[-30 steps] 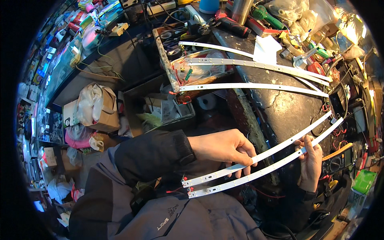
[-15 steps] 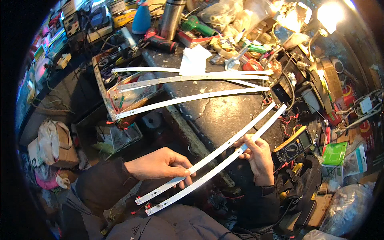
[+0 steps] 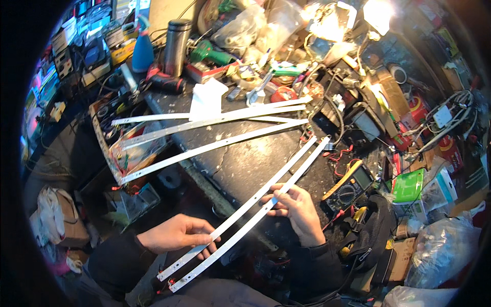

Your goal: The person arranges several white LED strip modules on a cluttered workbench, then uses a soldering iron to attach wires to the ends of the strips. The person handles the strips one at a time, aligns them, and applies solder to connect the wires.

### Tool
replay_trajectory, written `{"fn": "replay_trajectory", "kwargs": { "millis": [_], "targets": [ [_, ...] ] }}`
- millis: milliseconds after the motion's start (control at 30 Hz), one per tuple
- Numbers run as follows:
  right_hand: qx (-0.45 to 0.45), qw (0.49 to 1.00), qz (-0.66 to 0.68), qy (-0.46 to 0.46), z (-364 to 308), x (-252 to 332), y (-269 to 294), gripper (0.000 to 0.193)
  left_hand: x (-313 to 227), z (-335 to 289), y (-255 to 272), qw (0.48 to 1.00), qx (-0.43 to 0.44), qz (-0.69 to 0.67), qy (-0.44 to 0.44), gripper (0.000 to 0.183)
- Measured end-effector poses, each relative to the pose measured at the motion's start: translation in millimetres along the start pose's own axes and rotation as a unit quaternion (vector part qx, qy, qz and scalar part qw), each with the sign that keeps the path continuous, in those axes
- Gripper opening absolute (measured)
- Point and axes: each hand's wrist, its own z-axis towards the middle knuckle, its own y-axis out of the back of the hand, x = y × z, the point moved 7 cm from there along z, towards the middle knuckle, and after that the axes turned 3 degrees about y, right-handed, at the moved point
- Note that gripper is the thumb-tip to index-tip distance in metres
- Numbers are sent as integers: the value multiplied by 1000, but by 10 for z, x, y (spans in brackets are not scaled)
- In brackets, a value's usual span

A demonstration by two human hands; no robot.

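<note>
Two long white LED strips run slantwise from my lap up to the dark bench, side by side and a little apart. My left hand [image 3: 176,233] pinches the left LED strip [image 3: 235,217] near its lower end, thumb on top and fingers beneath. Farther up, my right hand [image 3: 299,210] grips the right LED strip [image 3: 244,229] between thumb and fingers. Small red connectors [image 3: 171,281] show at the near ends. Beyond my hands, several more white strips [image 3: 215,145] lie across the bench, and a white sheet of paper [image 3: 207,100] rests over one of them.
A yellow and black multimeter [image 3: 345,189] lies right of my right hand. Under the strips' left ends stands an open box [image 3: 105,148] of parts. A steel flask [image 3: 177,48], a blue spray bottle [image 3: 142,51] and a green-handled tool [image 3: 212,52] stand or lie behind. Bright lamp [image 3: 378,15] far right.
The view has swung, so the bench and its things sit farther left and mostly lower. Both hands keep their grip on the same two strips.
</note>
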Motion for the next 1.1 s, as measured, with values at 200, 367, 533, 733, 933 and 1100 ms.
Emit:
{"fn": "replay_trajectory", "kwargs": {
  "millis": [200,367,533,733,933,1100],
  "targets": [
    [15,1000,-7,12,-1,18,-14,35,122,44,92,999,-6,38,2,33],
    [9,1000,-1,9,-8,22,-15,32,210,91,132,999,-9,30,8,32],
    [8,999,24,20,-13,51,-47,29,171,134,114,997,-19,72,-21,31],
    [-2,999,14,48,-33,151,-74,30,154,121,81,996,-25,77,-41,33],
    [6,998,26,61,-88,218,-120,29,116,75,102,982,-58,163,-72,33],
    [14,997,36,67,-112,242,-131,30,143,61,79,992,-42,111,-44,35]
  ]
}}
